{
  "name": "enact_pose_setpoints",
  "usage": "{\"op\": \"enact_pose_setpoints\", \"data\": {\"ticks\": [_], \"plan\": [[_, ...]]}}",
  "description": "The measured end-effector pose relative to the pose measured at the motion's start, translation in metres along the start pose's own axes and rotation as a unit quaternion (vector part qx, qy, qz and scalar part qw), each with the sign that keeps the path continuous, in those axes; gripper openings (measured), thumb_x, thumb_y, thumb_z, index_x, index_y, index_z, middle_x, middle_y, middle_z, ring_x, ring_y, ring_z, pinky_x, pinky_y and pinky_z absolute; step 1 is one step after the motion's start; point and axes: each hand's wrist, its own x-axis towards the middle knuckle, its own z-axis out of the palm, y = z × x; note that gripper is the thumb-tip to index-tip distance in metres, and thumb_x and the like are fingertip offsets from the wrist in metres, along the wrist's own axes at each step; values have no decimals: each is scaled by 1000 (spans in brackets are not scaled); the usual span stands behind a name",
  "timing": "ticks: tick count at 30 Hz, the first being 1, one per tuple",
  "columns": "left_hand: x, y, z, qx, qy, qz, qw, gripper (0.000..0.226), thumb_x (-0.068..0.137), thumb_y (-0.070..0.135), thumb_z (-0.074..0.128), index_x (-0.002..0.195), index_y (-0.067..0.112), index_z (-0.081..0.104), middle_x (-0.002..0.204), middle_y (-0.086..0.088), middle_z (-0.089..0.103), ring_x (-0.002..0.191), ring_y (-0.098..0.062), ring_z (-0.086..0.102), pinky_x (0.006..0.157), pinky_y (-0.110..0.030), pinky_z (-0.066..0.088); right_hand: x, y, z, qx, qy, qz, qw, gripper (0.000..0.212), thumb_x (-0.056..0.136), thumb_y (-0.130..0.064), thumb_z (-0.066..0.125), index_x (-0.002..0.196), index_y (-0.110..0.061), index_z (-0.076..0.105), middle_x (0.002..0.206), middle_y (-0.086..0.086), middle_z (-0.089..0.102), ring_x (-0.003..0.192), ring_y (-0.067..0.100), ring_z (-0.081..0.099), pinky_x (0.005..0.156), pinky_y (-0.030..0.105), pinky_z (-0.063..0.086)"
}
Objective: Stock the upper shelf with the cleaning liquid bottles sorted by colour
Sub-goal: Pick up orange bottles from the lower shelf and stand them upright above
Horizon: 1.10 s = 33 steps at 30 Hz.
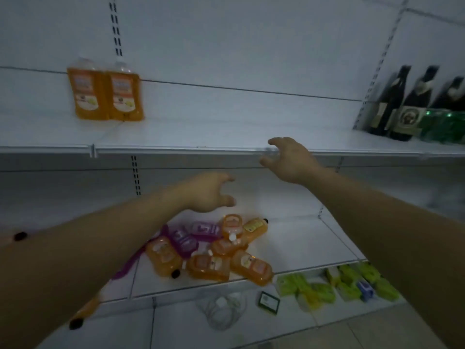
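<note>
Two orange bottles (105,94) stand upright side by side at the left of the white upper shelf (201,137). On the lower shelf (302,248) lies a heap of several orange bottles (208,267) mixed with purple bottles (185,239). My left hand (208,192) hovers above that heap, fingers spread and curled, holding nothing. My right hand (289,159) is higher, in front of the upper shelf's front edge, also open with nothing in it. Another orange bottle (83,313) shows partly under my left forearm.
Dark glass bottles (402,104) and green packs (442,127) stand at the right end of the upper shelf. On the floor lie green packets (337,285), a small dark box (269,302) and a white cable coil (224,311).
</note>
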Motion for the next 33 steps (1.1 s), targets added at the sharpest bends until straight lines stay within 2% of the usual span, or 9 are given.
{"op": "enact_pose_setpoints", "data": {"ticks": [4, 7, 10, 13, 18, 21, 25, 29, 33], "plan": [[12, 17, 69, -13, -66, -45, 997, 68, 90, 41, 59, 147, 21, 28, 154, -1, 27, 138, -20, 32, 108, -26, 27, -33, 57, 13, 24, -38, 26, 999, 65, 93, -46, 56, 147, -17, 35, 153, 8, 34, 139, 26, 32, 110, 36, 28], [16, 16, 107, -37, -109, -84, 990, 63, 90, 38, 59, 145, 23, 34, 148, -2, 38, 128, -19, 43, 99, -21, 34, -45, 93, 33, 15, -83, 37, 996, 66, 93, -49, 54, 148, -18, 34, 153, 8, 34, 138, 27, 34, 108, 36, 30], [20, 6, 134, -58, -149, -100, 982, 46, 94, 26, 55, 137, 11, 46, 137, -2, 49, 109, -13, 50, 78, -2, 36, -44, 118, 62, 18, -128, 58, 990, 68, 92, -50, 55, 147, -17, 35, 151, 10, 36, 135, 29, 38, 105, 35, 34], [31, -15, 158, -92, -155, -123, 976, 45, 94, 21, 57, 137, 17, 43, 128, 10, 45, 106, -4, 43, 66, 8, 28, -36, 136, 98, 18, -174, 73, 982, 68, 92, -49, 57, 146, -15, 36, 148, 13, 40, 132, 30, 41, 104, 35, 36], [59, -66, 200, -102, -154, -224, 957, 59, 91, 40, 59, 140, 16, 39, 139, -3, 45, 124, -19, 46, 92, -17, 34, -8, 152, 157, 8, -245, 73, 967, 68, 93, -47, 55, 147, -12, 33, 148, 14, 40, 133, 29, 41, 103, 32, 34], [71, -88, 225, -103, -126, -277, 947, 59, 86, 46, 62, 133, 15, 47, 136, -9, 50, 122, -23, 50, 100, -30, 40, 8, 157, 187, 5, -284, 68, 957, 69, 94, -48, 53, 148, -11, 31, 150, 14, 39, 135, 29, 39, 104, 32, 33], [77, -104, 252, -157, -99, -345, 920, 69, 83, 44, 67, 137, 9, 42, 138, -13, 46, 124, -25, 47, 100, -30, 40, 16, 163, 225, 15, -345, 59, 937, 68, 94, -46, 54, 148, -11, 32, 148, 14, 41, 133, 30, 42, 104, 34, 35], [79, -111, 272, -175, -77, -391, 900, 57, 89, 29, 63, 138, 8, 43, 138, -11, 48, 125, -27, 47, 101, -31, 37, 18, 171, 260, 18, -408, 50, 911, 65, 94, -45, 56, 145, -14, 33, 146, 10, 44, 130, 29, 46, 103, 37, 38], [90, -111, 308, -229, -39, -460, 857, 57, 89, 29, 62, 134, 1, 44, 130, -11, 50, 125, -29, 47, 103, -36, 38, 18, 191, 300, 8, -450, 36, 892, 68, 91, -48, 58, 143, -11, 34, 142, 12, 46, 127, 30, 48, 103, 39, 41]]}}
